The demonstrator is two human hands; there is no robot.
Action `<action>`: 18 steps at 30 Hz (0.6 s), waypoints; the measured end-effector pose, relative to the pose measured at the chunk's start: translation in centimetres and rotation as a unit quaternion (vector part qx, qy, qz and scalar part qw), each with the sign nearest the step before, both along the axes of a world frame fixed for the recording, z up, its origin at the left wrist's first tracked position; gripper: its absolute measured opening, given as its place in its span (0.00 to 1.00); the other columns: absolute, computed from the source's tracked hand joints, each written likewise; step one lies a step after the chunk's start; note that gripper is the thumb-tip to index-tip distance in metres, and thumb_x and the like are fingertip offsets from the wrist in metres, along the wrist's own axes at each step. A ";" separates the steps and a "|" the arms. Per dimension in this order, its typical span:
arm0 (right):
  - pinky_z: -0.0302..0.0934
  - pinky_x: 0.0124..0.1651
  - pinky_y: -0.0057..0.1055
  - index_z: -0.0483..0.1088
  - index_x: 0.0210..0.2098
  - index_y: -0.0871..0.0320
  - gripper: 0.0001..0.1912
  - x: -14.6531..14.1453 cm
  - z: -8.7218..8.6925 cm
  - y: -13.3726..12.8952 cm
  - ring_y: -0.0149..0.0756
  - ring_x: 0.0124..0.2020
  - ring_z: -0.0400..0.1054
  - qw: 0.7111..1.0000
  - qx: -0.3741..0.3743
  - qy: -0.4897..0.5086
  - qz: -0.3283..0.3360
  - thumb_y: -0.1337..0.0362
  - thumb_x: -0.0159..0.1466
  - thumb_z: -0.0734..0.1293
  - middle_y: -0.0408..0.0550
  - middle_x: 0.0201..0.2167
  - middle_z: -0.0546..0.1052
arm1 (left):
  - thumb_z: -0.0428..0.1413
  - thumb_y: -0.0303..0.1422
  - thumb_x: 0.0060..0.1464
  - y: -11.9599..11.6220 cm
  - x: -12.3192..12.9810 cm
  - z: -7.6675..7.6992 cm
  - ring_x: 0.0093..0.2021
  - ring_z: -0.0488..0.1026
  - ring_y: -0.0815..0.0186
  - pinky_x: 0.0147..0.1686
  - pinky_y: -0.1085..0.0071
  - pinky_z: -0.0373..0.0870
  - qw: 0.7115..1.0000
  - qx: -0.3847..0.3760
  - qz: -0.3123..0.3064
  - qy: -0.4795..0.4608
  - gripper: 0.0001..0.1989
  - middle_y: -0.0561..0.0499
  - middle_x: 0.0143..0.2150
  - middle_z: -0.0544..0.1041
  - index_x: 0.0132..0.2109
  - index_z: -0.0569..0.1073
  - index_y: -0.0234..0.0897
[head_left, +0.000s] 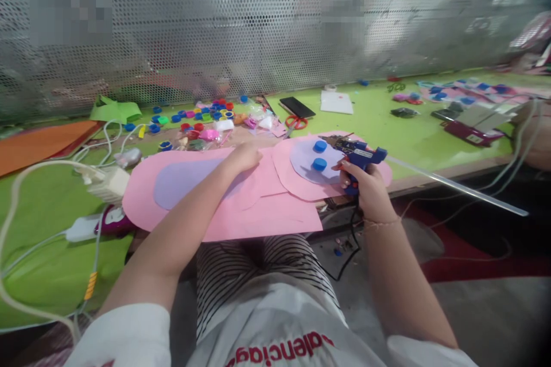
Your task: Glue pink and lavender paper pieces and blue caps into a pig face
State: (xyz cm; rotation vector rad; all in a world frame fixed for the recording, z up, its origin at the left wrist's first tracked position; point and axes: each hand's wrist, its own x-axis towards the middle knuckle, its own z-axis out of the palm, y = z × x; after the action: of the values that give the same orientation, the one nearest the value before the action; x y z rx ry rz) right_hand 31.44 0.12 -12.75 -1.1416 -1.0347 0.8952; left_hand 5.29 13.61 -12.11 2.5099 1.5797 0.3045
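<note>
My right hand (365,180) grips a blue hot glue gun (359,155) by its handle. A long clear glue stick (465,188) juts from its back end, and its nozzle points left over the pink cutout. Two blue bottle caps (319,164) sit on a lilac paper oval (301,157) beside the nozzle. My left hand (246,157) rests on the large pink paper cutout (142,189), its fingers curled and partly hidden; what they hold, if anything, does not show. Another lilac oval (172,183) lies on the pink paper beneath my left forearm.
Several coloured bottle caps (202,116) lie scattered behind the paper, near red-handled scissors (297,122) and a black phone (297,107). A power strip (114,221) with cables stands at the left. A perforated metal screen (258,28) rises behind the green table. Another person's arm (534,132) is at far right.
</note>
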 end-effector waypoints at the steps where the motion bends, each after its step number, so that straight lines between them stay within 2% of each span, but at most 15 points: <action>1: 0.49 0.17 0.25 0.71 0.26 0.60 0.09 0.0 0.0 0.1 0.25 0.16 0.54 1.000 -0.001 0.003 0.000 0.59 0.54 0.69 0.42 0.18 0.67 | 0.47 0.30 0.52 0.5 -0.3 -0.2 0.36 0.73 0.63 0.35 0.72 0.66 0.999 0.007 0.017 -0.029 0.12 0.45 0.35 0.78 0.34 0.75 0.33; 5: 0.49 0.17 0.25 0.70 0.25 0.59 0.09 0.2 0.0 0.2 0.24 0.16 0.54 0.999 0.013 0.028 -0.009 0.60 0.52 0.70 0.43 0.18 0.68 | 0.44 0.30 0.54 2.3 -1.9 -0.8 0.33 0.73 0.65 0.33 0.73 0.66 0.988 0.036 0.092 -0.117 0.13 0.48 0.32 0.77 0.35 0.73 0.33; 10: 0.50 0.17 0.26 0.70 0.25 0.58 0.08 0.3 0.0 0.3 0.25 0.16 0.54 1.000 0.004 0.019 -0.004 0.60 0.52 0.70 0.43 0.19 0.69 | 0.42 0.31 0.56 3.6 -3.1 -1.6 0.29 0.74 0.66 0.29 0.73 0.67 0.962 0.051 0.162 -0.211 0.13 0.47 0.32 0.77 0.37 0.71 0.34; 13: 0.49 0.17 0.26 0.69 0.25 0.58 0.09 0.1 0.1 0.2 0.25 0.16 0.54 1.000 0.000 0.019 -0.007 0.60 0.51 0.70 0.43 0.19 0.69 | 0.43 0.32 0.55 4.0 -3.1 -2.2 0.25 0.73 0.68 0.28 0.73 0.68 0.949 0.046 0.181 -0.255 0.13 0.48 0.32 0.77 0.37 0.72 0.34; 18: 0.49 0.17 0.26 0.70 0.23 0.60 0.09 0.0 0.3 0.2 0.24 0.15 0.53 1.000 0.000 0.023 -0.005 0.61 0.52 0.70 0.43 0.17 0.67 | 0.51 0.29 0.49 4.3 -3.1 -2.6 0.31 0.74 0.69 0.34 0.73 0.69 0.943 0.055 0.171 -0.279 0.09 0.48 0.38 0.77 0.38 0.72 0.34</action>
State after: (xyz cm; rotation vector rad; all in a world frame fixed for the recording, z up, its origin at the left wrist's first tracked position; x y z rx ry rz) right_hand 31.44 0.27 -12.42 -1.1205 -0.9906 0.9105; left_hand 2.21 17.90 -14.73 1.9362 1.7545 1.0649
